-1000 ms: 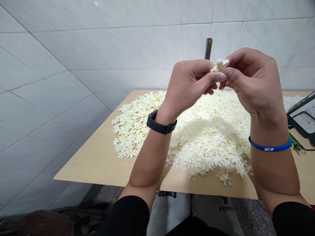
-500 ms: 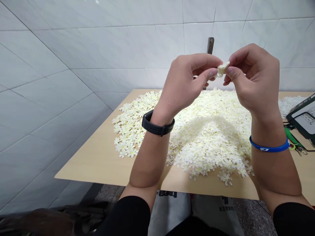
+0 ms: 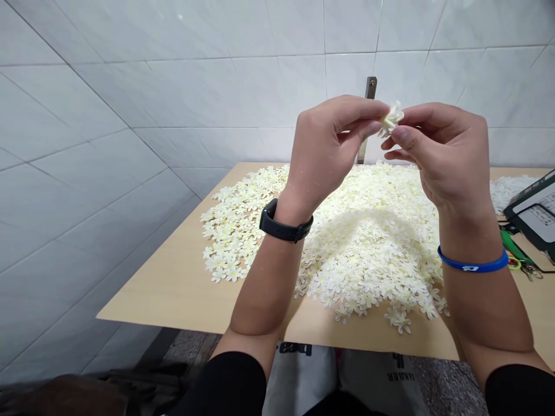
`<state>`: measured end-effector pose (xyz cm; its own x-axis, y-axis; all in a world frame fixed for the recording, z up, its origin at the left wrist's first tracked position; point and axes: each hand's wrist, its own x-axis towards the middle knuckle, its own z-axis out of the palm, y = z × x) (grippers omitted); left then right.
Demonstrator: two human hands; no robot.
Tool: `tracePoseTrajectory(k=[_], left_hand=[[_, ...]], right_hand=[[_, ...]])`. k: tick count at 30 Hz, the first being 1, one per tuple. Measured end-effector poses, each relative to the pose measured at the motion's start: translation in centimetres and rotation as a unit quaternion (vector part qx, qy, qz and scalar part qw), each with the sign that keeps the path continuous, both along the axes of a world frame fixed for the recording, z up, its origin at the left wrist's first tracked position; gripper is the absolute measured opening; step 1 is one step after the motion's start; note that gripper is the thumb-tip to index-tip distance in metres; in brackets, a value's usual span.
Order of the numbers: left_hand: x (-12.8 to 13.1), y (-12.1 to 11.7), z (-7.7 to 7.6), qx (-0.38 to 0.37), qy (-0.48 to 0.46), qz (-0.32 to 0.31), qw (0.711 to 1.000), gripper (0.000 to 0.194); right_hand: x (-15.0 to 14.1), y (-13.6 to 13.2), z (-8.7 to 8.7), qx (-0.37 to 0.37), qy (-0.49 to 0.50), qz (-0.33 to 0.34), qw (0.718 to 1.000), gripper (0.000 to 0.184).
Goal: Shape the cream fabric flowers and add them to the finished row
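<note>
Between my two hands, above the far part of the table, is a small cream-white artificial flower [image 3: 391, 119] with its petals sticking out. My left hand [image 3: 332, 144] pinches it from the left with thumb and index finger. From the right, the thumb and index finger of my right hand [image 3: 451, 150] close on its petals, while the other fingers curl loosely below. Beneath both hands spreads a broad heap of loose white flowers with pale yellow centres [image 3: 364, 248]. The fingertips hide part of the held flower.
The heap lies on a light-brown table [image 3: 173, 289] against a tiled wall [image 3: 182, 86]. An upright metal bar [image 3: 370, 89] stands behind my hands. On the right are a dark box with a white label [image 3: 535, 211], a green-handled tool [image 3: 511, 245] and more white petals [image 3: 509, 190].
The flower's petals have come apart from a bunched shape and now show spread. My right hand has turned and its lower fingers have extended leftward. The camera view has tilted up slightly.
</note>
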<state>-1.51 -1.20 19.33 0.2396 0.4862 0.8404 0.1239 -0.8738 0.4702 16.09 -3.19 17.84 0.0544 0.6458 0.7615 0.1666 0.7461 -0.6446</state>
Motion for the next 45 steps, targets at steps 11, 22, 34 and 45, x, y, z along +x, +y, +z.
tracePoseTrajectory(k=[11,22,34,45], left_hand=[[-0.9,0.6,0.2,-0.020,0.010,0.052,0.998,0.006],[0.0,0.8,-0.1,0.016,0.009,0.029,0.999,0.030],[0.6,2.4,-2.0,-0.036,0.010,0.039,0.999,0.022],[-0.3,1.2,-11.6,-0.195,0.033,-0.023,0.980,0.013]], right_hand=[[0.2,0.0,0.2,0.022,-0.012,-0.003,1.000,0.014],[0.3,0.1,0.1,0.004,-0.028,-0.010,1.000,0.020],[1.5,1.3,-0.4,-0.064,-0.028,0.054,0.996,0.020],[1.8,0.0,-9.8,-0.255,-0.006,0.087,0.963,0.034]])
